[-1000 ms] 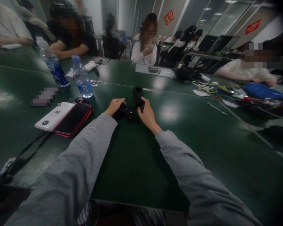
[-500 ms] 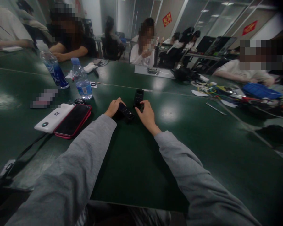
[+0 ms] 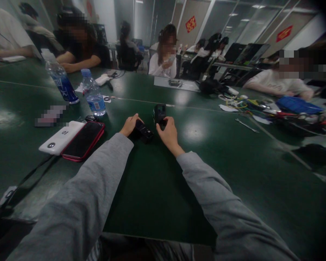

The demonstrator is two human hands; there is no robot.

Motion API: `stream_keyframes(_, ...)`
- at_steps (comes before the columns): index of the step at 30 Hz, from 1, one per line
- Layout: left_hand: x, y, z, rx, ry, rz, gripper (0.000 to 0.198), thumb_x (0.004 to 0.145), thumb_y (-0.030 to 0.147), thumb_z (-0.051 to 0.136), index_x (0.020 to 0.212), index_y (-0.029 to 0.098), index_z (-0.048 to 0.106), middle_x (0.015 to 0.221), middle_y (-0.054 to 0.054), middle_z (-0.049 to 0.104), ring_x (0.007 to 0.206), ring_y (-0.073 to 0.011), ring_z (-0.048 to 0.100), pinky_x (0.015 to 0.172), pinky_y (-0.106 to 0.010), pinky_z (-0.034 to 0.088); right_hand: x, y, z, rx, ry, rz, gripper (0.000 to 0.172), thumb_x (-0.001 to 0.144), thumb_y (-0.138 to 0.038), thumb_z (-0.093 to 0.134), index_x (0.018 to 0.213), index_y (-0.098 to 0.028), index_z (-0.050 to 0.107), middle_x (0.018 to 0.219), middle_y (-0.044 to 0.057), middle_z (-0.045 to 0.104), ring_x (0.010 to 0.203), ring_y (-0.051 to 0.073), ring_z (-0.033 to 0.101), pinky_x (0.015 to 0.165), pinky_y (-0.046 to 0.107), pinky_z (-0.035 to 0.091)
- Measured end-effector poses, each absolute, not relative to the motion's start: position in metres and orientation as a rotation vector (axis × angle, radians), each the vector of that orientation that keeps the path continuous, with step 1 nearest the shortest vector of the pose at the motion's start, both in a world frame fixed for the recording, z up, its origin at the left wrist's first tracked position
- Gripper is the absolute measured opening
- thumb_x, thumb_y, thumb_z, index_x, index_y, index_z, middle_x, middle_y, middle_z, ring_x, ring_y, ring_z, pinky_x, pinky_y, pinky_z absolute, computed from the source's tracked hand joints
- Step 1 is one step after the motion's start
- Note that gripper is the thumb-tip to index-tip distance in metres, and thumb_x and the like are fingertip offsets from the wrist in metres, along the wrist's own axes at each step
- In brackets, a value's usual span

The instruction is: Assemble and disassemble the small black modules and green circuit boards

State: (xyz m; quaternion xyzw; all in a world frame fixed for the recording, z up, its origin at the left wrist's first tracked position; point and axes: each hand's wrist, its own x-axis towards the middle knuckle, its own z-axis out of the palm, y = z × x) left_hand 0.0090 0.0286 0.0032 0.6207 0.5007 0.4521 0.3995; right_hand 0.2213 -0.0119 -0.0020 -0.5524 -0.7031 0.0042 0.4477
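My left hand is closed around the upper left end of a black rectangular device with faint pale markings on its face. The device lies slanted, low over the green table or touching it; I cannot tell which. To its right, a second black boxy device, which looks like a small action camera, stands roughly upright. My right hand grips its lower right side between thumb and fingers. The two devices are apart. Part of each is hidden by my fingers.
Left of my hands lie a phone in a red case, a white power bank and a black strap. Two bottles, a clear water bottle and a blue-labelled one, stand behind. Cables, a blue bundle and a wrench lie right. People sit around.
The boxy device in my right hand has turned a little, showing more of its left side. My left hand and its device have barely moved. The view has shifted slightly.
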Motion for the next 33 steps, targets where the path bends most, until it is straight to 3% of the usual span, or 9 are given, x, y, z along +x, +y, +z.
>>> stream_keyframes(9, 0.01, 0.025, 0.007, 1.554, 1.261, 1.146, 0.057, 0.091, 0.052, 0.031, 0.069, 0.015, 0.069, 0.068, -0.007, 0.065, 0.072, -0.0191, 0.06, 0.082, -0.033, 0.047, 0.225, -0.011, 0.001, -1.396, -1.628, 0.014, 0.032, 0.089, -0.035, 0.051, 0.115, -0.017, 0.048, 0.112, 0.013, 0.057, 0.098, 0.024, 0.058, 0.089, 0.043, 0.05)
stream_keyframes(18, 0.009, 0.027, 0.005, 1.542, 1.226, 1.156, 0.056, 0.092, 0.05, 0.032, 0.068, 0.016, 0.068, 0.069, -0.007, 0.065, 0.071, -0.0189, 0.06, 0.082, -0.033, 0.047, 0.229, 0.001, -0.007, -1.464, -1.779, 0.062, 0.055, 0.092, -0.042, 0.047, 0.138, -0.012, 0.038, 0.133, 0.022, 0.051, 0.122, 0.033, 0.051, 0.098, 0.053, 0.046)
stream_keyframes(25, 0.011, 0.027, 0.005, 1.532, 1.256, 1.157, 0.055, 0.091, 0.049, 0.032, 0.067, 0.015, 0.068, 0.067, -0.007, 0.066, 0.07, -0.0191, 0.061, 0.08, -0.033, 0.048, 0.226, -0.003, -0.001, -1.53, -1.759, 0.089, 0.047, 0.087, -0.032, 0.052, 0.128, -0.01, 0.049, 0.122, 0.019, 0.059, 0.109, 0.032, 0.059, 0.092, 0.049, 0.05)
stream_keyframes(33, 0.01, 0.026, 0.006, 1.527, 1.224, 1.155, 0.054, 0.09, 0.049, 0.034, 0.067, 0.016, 0.069, 0.066, -0.006, 0.066, 0.071, -0.019, 0.062, 0.079, -0.032, 0.048, 0.244, -0.039, 0.004, -1.529, -1.822, 0.079, 0.046, 0.085, -0.035, 0.054, 0.125, -0.013, 0.05, 0.111, 0.016, 0.063, 0.096, 0.03, 0.063, 0.084, 0.046, 0.053)
